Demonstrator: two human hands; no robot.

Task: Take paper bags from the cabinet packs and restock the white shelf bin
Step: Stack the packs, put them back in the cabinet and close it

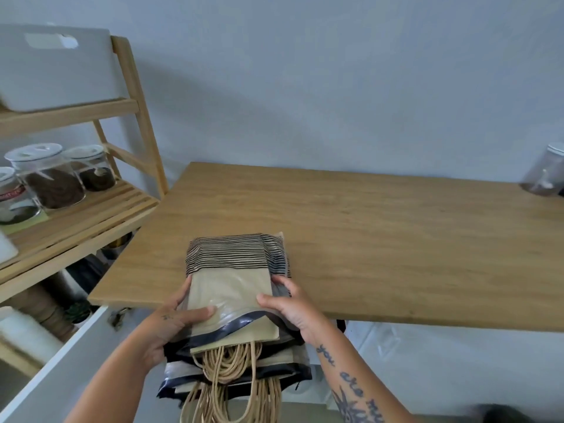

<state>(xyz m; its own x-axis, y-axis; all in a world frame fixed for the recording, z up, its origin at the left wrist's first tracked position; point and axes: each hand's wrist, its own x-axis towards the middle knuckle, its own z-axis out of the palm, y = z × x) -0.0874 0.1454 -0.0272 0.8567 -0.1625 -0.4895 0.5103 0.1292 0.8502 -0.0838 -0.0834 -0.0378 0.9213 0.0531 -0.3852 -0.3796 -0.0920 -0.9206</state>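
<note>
We hold the pack of brown kraft paper bags in clear, black-striped plastic wrap (232, 288) with both hands. Its far end at twelve o'clock rests on the near edge of the oak-coloured wooden table (381, 233), and its open end hangs off toward us at six. The left hand (171, 325) grips the nine o'clock edge, with the thumb flat across the top face and the fingers curled beneath. The right hand (293, 312) clasps the three o'clock edge the same way. To do this step well, we judge it best to let the table carry the weight, pin the wrap with one hand and slide the bags out toward six by their bodies. The tan twisted-paper handles (232, 370) dangle in a tangle and could snag or tear if pulled. The white plastic shelf bin with a cut-out grip (55, 68) sits on the top tier of the pale wooden rack (134, 96) at about ten o'clock, well apart from the pack. As for writing, the script tattoo on the right forearm (351, 374) reads "you are my", and the rest is cut off. A clear jar at nine o'clock has a red label band (10, 193) too blurred to read. We see no brand on the pack.
</note>
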